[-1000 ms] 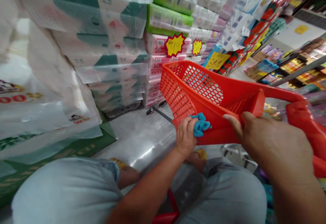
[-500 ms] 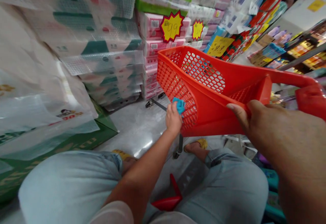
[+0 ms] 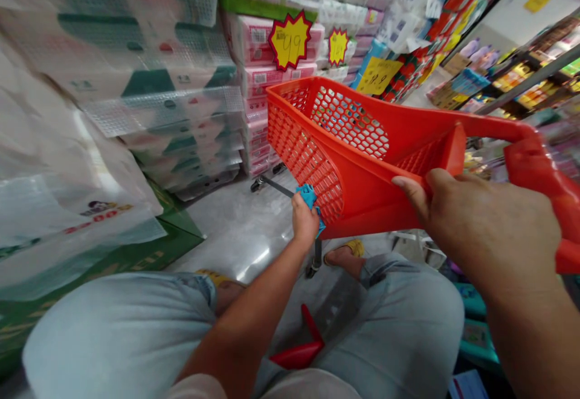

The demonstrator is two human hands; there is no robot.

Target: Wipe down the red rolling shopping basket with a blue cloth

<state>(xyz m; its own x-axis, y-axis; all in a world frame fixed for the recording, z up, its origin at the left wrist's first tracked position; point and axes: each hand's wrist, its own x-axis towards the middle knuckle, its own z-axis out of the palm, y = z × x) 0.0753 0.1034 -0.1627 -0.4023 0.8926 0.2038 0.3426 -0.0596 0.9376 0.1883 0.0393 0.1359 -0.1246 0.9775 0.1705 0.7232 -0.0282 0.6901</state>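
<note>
At the far left stands one white plastic-wrapped bale (image 3: 58, 163) above a green carton (image 3: 113, 272), with stacked packs of tissue (image 3: 181, 109) beside it. The left hand (image 3: 305, 220) is closed around one blue cloth (image 3: 309, 198), pressing it against the lower end of the mesh side of one red plastic shopping basket (image 3: 348, 121), which sits tilted above the person's knees. Beyond the basket, on the stacks, are two yellow starburst price tags (image 3: 290, 41) and one yellow price card (image 3: 378, 75). At the right, the right hand (image 3: 484, 223) grips the basket's near wall, its fingers curled over the edge and its thumb spread out.
</note>
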